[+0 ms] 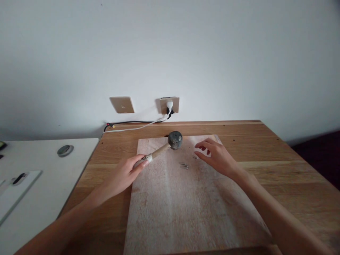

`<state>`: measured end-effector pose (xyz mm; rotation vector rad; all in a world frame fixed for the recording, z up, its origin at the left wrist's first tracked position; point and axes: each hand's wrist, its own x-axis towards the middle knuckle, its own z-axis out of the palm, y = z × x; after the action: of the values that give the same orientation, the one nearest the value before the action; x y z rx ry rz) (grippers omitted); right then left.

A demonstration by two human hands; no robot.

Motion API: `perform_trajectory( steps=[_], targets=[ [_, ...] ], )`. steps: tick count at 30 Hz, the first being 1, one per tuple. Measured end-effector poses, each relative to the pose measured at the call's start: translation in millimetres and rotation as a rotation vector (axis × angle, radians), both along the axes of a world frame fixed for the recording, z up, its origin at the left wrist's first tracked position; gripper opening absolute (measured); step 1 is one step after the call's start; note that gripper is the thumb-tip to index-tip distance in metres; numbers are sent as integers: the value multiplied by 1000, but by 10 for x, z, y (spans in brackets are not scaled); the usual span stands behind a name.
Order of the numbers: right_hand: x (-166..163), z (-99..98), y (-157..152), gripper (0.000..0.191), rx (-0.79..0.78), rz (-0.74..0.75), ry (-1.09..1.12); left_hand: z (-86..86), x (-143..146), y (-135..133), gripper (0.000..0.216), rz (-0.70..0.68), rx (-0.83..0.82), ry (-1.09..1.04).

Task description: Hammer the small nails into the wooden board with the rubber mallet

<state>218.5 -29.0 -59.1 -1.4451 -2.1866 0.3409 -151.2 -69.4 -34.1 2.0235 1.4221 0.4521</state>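
Mallet with dark grey rounded head and pale wooden handle, held over far part of whitish, worn wooden board. Left hand closed round handle, at board's left edge. Right hand half open above board's far right, thumb apart from curled fingers, nothing visible in grip. Slim silvery nails lie on board, between hands.

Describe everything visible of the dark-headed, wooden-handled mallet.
The dark-headed, wooden-handled mallet has a scuffed, rounded grey head, seemingly rubber, with pale marks. A ragged whitish patch covers part of its handle. The left hand grips the handle; the mallet slants, head away from the person, over the pale, worn wooden board. Whether they touch is unclear.
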Motion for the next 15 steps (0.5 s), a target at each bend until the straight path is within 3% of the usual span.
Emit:
perform_trajectory(
  steps=[4,9,15],
  targets=[
    [2,-11,-96,5,-29,49,-46,38,-17,6,45,5,10,6],
    [-95,41,-53,13,-50,81,-39,113,-76,-26,45,34,-24,-33],
    [-303,137,144,19,-36,123,-10,88,-129,-151,46,85,-116,-117]
  ],
)
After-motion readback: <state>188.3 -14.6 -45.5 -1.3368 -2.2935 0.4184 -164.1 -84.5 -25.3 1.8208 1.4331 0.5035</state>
